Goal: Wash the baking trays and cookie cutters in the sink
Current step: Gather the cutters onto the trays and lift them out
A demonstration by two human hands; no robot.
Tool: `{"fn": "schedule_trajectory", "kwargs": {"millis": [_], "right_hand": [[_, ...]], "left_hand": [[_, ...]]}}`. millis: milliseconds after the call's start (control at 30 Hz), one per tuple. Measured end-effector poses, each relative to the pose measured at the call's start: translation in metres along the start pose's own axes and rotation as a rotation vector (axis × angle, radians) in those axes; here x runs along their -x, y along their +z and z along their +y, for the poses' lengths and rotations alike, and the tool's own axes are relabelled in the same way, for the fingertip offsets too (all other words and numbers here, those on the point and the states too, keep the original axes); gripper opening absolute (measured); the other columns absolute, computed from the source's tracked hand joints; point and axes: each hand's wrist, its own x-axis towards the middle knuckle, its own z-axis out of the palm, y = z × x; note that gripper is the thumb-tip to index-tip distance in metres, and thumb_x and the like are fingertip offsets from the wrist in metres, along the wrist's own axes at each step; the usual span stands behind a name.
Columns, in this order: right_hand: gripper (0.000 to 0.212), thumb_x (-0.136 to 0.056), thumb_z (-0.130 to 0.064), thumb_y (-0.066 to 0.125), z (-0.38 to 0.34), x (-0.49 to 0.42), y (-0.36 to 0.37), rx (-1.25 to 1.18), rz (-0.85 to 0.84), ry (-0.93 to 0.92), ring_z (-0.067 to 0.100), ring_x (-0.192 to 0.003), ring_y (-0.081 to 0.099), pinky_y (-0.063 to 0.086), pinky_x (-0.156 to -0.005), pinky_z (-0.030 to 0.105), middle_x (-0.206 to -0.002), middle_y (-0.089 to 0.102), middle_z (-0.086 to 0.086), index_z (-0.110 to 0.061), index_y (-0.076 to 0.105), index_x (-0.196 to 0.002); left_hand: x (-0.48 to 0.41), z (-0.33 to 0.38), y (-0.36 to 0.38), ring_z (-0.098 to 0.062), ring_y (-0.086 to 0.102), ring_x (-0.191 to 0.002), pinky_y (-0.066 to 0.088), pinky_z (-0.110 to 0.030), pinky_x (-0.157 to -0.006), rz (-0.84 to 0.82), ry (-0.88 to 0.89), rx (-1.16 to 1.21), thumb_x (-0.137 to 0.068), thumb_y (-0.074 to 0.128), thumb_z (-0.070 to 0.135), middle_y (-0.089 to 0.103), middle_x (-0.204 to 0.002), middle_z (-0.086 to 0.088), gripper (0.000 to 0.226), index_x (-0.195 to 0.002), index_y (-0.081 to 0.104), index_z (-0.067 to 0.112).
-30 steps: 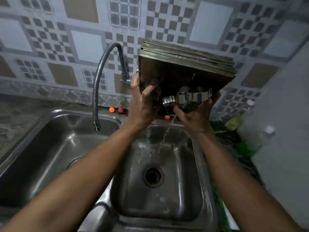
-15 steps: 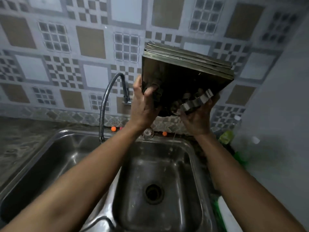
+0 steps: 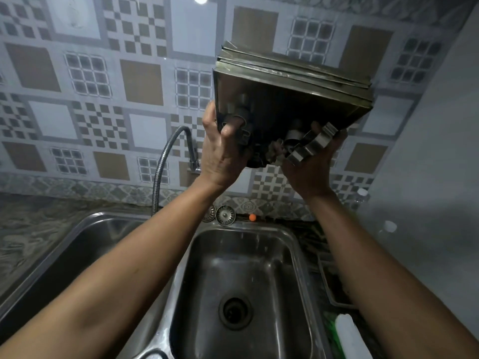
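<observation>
A stack of metal baking trays [image 3: 290, 99] is held tilted high above the right sink basin [image 3: 246, 281], in front of the tiled wall. My left hand [image 3: 223, 154] grips the stack's lower left corner, its thumb pressing a cookie cutter [image 3: 239, 125] against the tray. My right hand [image 3: 311, 164] supports the lower right edge from below and holds metal cookie cutters [image 3: 311, 146] against the tray face. Water drips toward the basin.
A flexible steel faucet hose [image 3: 166, 156] hangs over the left basin [image 3: 85, 242]. Two drain strainers [image 3: 225, 215] and a small orange ball [image 3: 252, 217] sit behind the sink. A white bottle [image 3: 350, 338] and green items lie on the counter at right.
Both hands have lifted the tray stack and cutters higher above the sink, and my view has tilted upward with them. The grips look the same.
</observation>
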Motion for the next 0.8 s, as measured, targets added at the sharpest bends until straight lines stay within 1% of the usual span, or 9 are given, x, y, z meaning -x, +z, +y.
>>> {"fn": "schedule_trajectory", "kwargs": {"millis": [133,233,333,433,500,567,633,733,800], "right_hand": [[0.07,-0.089,-0.041,0.068,0.0,-0.023,-0.002,0.115,0.081,-0.063,0.042,-0.129,0.042,0.013,-0.106,0.001,-0.134,0.041,0.037,-0.001,0.04,-0.138],[0.055,-0.092,-0.045,0.062,-0.001,-0.036,-0.005,0.181,0.138,-0.304,0.055,-0.119,0.044,0.016,-0.116,0.016,-0.125,0.049,0.033,-0.028,0.038,-0.138],[0.065,-0.089,-0.048,0.06,-0.004,-0.033,-0.003,0.086,0.151,-0.287,0.049,-0.121,0.043,0.016,-0.11,0.006,-0.126,0.039,0.038,-0.052,0.018,-0.139],[0.077,-0.085,-0.062,0.055,-0.008,-0.018,0.001,0.067,0.138,-0.228,0.012,-0.134,0.033,0.02,-0.103,-0.001,-0.135,0.029,0.034,-0.04,0.014,-0.146],[0.094,-0.077,-0.073,0.057,-0.002,-0.005,0.007,0.121,0.074,-0.167,0.002,-0.134,0.036,0.031,-0.103,0.005,-0.142,0.026,0.026,-0.038,0.002,-0.144],[0.084,-0.076,-0.08,0.051,0.01,0.004,0.009,0.203,0.01,-0.124,0.025,-0.134,0.042,0.028,-0.111,0.014,-0.144,0.029,0.027,-0.04,0.024,-0.144],[0.069,-0.093,-0.065,0.039,0.02,0.023,0.014,0.236,-0.058,-0.144,0.055,-0.129,0.036,0.002,-0.118,0.018,-0.134,0.041,0.038,-0.01,0.056,-0.131],[0.046,-0.099,-0.047,0.033,0.019,0.04,0.02,0.287,0.017,-0.334,0.039,-0.147,0.003,-0.004,-0.12,0.028,-0.162,0.008,0.003,-0.039,0.031,-0.144],[0.053,-0.1,-0.036,0.04,0.011,0.041,0.019,0.205,0.091,-0.31,0.035,-0.145,0.016,0.01,-0.121,0.048,-0.161,-0.007,-0.01,-0.048,0.017,-0.146]], "left_hand": [[-0.019,0.001,0.001,-0.04,0.034,-0.127,0.053,-0.035,-0.081,0.064,0.046,0.021,-0.072,0.079,0.009,0.02,-0.135,-0.012,0.078,-0.126,0.025,0.026],[-0.031,0.001,0.002,-0.038,0.031,-0.129,0.05,-0.031,-0.084,0.112,0.042,0.049,-0.07,0.083,0.01,0.022,-0.135,-0.012,0.077,-0.123,0.03,0.022],[-0.028,-0.003,0.004,-0.037,0.032,-0.129,0.053,-0.034,-0.081,0.103,0.039,0.048,-0.071,0.082,0.009,0.021,-0.135,-0.013,0.077,-0.124,0.027,0.025],[-0.015,-0.009,0.005,-0.04,0.036,-0.129,0.053,-0.032,-0.078,0.063,0.024,0.037,-0.073,0.079,0.009,0.02,-0.137,-0.013,0.083,-0.127,0.019,0.032],[-0.005,-0.01,0.006,-0.041,0.035,-0.129,0.053,-0.034,-0.077,0.041,-0.006,0.03,-0.074,0.078,0.007,0.02,-0.138,-0.014,0.083,-0.127,0.019,0.031],[0.011,-0.012,0.006,-0.04,0.034,-0.126,0.055,-0.039,-0.072,0.002,-0.036,0.007,-0.071,0.077,0.0,0.02,-0.137,-0.016,0.088,-0.129,0.017,0.031],[0.032,-0.012,0.005,-0.039,0.035,-0.12,0.057,-0.045,-0.065,-0.076,-0.058,0.008,-0.068,0.077,-0.006,0.019,-0.138,-0.016,0.091,-0.129,0.019,0.028],[0.057,-0.011,0.002,-0.041,0.036,-0.113,0.057,-0.047,-0.062,-0.173,-0.082,0.011,-0.061,0.082,-0.008,0.018,-0.137,-0.018,0.086,-0.122,0.028,0.019],[0.057,-0.01,0.001,-0.046,0.045,-0.108,0.057,-0.047,-0.058,-0.194,-0.117,0.024,-0.061,0.083,-0.008,0.019,-0.137,-0.017,0.084,-0.121,0.029,0.02]]}}
